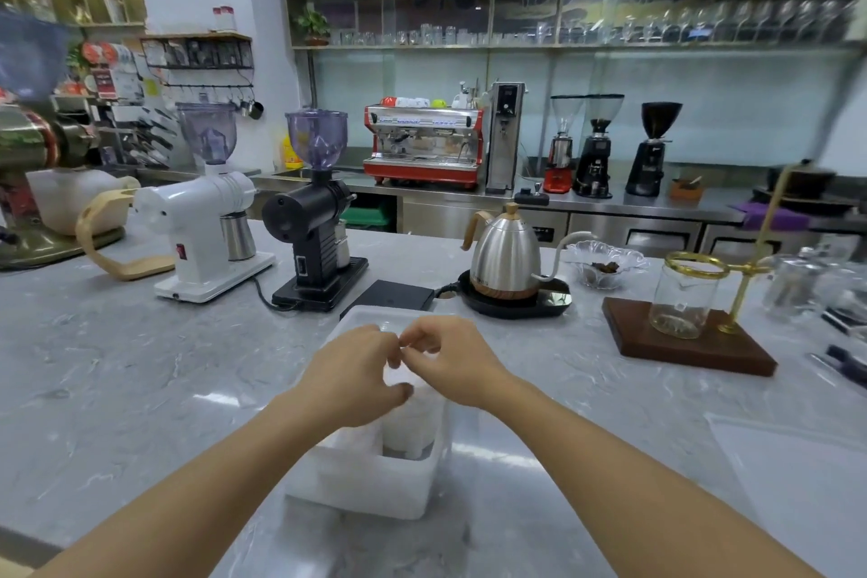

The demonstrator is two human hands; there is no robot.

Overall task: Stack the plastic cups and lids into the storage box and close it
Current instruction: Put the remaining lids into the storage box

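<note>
Both hands, left (349,373) and right (450,359), pinch something clear (hard to tell) over the open storage box (375,479) near the counter's (140,390) front edge; cups (406,429) inside, closing remains.

No legible text, labels or numbers on anything in view.

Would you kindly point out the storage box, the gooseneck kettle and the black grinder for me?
storage box (375,483): head view, its near white wall.
gooseneck kettle (504,256): head view, its steel belly.
black grinder (300,214): head view, its dark body.
</note>
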